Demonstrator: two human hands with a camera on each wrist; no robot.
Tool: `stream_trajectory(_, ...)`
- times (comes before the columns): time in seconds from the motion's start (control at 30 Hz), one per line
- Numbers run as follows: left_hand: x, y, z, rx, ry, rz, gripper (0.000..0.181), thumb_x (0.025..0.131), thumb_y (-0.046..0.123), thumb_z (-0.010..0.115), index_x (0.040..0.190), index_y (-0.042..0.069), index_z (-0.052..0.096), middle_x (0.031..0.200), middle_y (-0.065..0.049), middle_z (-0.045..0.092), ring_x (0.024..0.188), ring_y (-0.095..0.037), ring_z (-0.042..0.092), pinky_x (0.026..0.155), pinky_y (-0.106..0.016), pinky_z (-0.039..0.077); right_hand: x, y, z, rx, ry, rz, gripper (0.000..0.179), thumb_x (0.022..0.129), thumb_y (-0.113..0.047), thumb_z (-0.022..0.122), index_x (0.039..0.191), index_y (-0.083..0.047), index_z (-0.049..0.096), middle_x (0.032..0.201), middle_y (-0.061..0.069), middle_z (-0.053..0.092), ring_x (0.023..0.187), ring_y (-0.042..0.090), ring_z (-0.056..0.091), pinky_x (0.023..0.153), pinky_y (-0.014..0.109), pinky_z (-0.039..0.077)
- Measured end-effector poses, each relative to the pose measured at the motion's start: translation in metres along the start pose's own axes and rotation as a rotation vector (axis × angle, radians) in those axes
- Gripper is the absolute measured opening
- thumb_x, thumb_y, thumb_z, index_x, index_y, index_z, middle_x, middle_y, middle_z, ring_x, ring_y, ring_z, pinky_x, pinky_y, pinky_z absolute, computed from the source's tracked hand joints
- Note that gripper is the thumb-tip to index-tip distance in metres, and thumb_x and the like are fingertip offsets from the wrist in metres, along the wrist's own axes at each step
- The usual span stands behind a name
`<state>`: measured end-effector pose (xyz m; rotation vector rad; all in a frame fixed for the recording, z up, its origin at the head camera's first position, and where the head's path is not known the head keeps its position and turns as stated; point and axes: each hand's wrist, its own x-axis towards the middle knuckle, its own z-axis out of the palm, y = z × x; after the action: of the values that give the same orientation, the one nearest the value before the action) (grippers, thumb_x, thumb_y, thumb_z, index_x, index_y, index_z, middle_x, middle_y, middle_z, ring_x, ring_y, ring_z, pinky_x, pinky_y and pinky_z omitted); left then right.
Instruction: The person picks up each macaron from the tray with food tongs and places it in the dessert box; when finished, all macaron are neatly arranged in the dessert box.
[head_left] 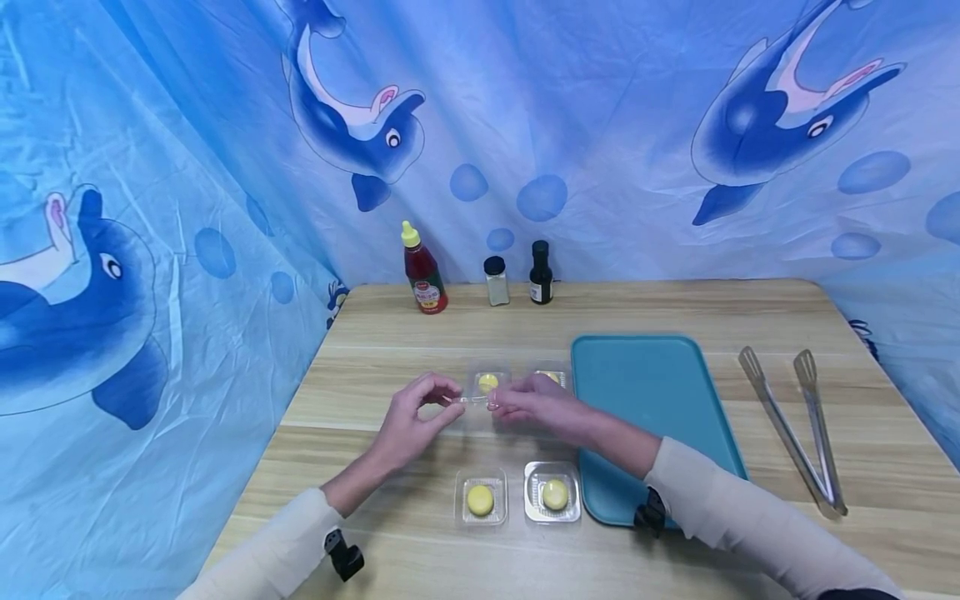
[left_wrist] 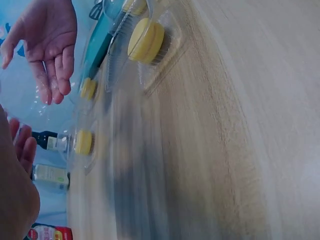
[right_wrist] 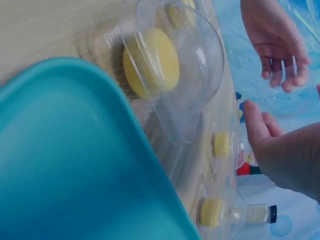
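Note:
Between both hands is a thin clear plastic lid [head_left: 474, 400], held near the back left box in the head view. My left hand [head_left: 420, 417] pinches its left edge between thumb and fingers. On the other side, my right hand [head_left: 543, 407] grips the right edge, its fingertips partly hidden. A round yellow macaron [head_left: 487, 382] sits in the back left clear box. Behind my right hand, another macaron [head_left: 551, 377] is partly covered. Nearer me, a macaron [head_left: 480, 500] lies in the front left box, and one more macaron [right_wrist: 151, 62] sits under a clear dome at front right.
A blue-green tray [head_left: 645, 392] lies right of the boxes, under my right forearm. Metal tongs [head_left: 795, 433] rest farther right. Along the back stand a red sauce bottle [head_left: 426, 279], a shaker jar [head_left: 497, 283] and a dark bottle [head_left: 541, 275], before a dolphin-printed curtain [head_left: 480, 108].

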<state>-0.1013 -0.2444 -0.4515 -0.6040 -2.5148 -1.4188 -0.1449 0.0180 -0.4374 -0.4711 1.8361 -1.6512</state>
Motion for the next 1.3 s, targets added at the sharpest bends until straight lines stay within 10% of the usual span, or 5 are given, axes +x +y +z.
stream_trajectory(0.33, -0.003, 0.003, -0.015, -0.105, -0.311, -0.207, 0.047, 0.108, 0.028, 0.065, 0.148, 0.007, 0.057, 0.143, -0.015, 0.064, 0.13, -0.031, 0.063, 0.113, -0.05, 0.049, -0.006, 0.001, 0.004, -0.145, 0.051, -0.061, 0.065, 0.093, -0.039, 0.084, 0.145, -0.005, 0.063, 0.14, 0.01, 0.068, 0.128, 0.028, 0.065, 0.109, 0.044, 0.054)
stream_trajectory(0.7, -0.008, 0.004, -0.023, -0.044, -0.33, -0.202, 0.054, 0.093, 0.028, 0.085, 0.142, 0.021, 0.063, 0.141, 0.006, 0.065, 0.132, -0.016, 0.06, 0.115, -0.049, 0.048, -0.014, 0.004, 0.013, -0.307, 0.001, -0.186, 0.074, 0.089, -0.034, 0.088, 0.149, -0.003, 0.057, 0.149, 0.014, 0.061, 0.135, 0.032, 0.061, 0.113, 0.043, 0.051)
stream_trajectory(1.3, -0.03, 0.002, -0.019, 0.24, -0.365, 0.253, 0.081, 0.075, 0.032, 0.099, 0.144, 0.011, 0.061, 0.144, 0.001, 0.063, 0.131, -0.021, 0.062, 0.11, -0.046, 0.054, -0.034, 0.018, 0.034, -0.821, 0.086, -0.436, 0.074, 0.08, -0.036, 0.095, 0.139, -0.001, 0.066, 0.138, 0.011, 0.07, 0.127, 0.027, 0.066, 0.108, 0.041, 0.055)
